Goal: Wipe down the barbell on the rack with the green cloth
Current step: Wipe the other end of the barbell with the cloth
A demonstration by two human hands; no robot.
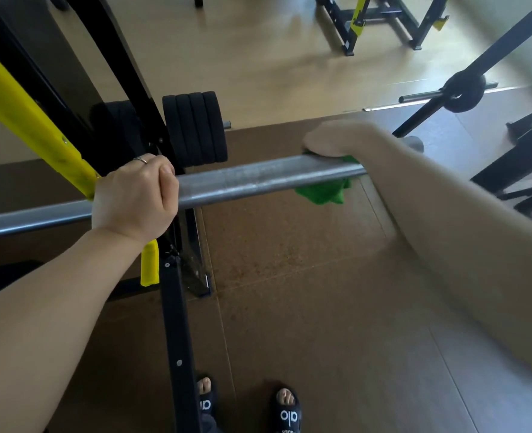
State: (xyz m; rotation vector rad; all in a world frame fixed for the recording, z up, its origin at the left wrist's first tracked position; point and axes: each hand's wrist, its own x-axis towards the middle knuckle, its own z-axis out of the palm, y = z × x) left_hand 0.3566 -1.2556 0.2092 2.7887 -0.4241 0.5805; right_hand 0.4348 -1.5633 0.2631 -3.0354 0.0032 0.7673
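The left hand (135, 195) is curled tight around the grey steel barbell (258, 178), fingers wrapped over the top and thumb tucked beside them, with a thin ring on one finger. It grips the bar just beside the yellow-and-black metal rack (39, 126), which carries the bar well above the floor. The right hand (330, 140) lies further along the bar toward its far end, blurred, with its fingers folded over the top of the bar and pressing the green cloth (324, 192) against the steel. Part of the cloth shows between hand and bar, and the rest hangs loose below the bar in a crumpled fold. How the right thumb sits cannot be made out, since the wrist and forearm cover it.

The barbell runs from the left edge of the view, rising to the right, and its far tip (414, 143) pokes out behind the right forearm. A stack of black round weight plates (196, 129) is stored on a peg on the rack behind the bar. A black upright post (177, 323) of the rack stands in front of the person's feet, which wear black slide sandals (286, 410) with white lettering on the brown rubber floor mat (305, 292). A second bar carrying a small black plate (463, 92) sits beyond, to the right. Another black-and-yellow frame (380, 20) stands on the pale wooden floor, cut off by the top edge.
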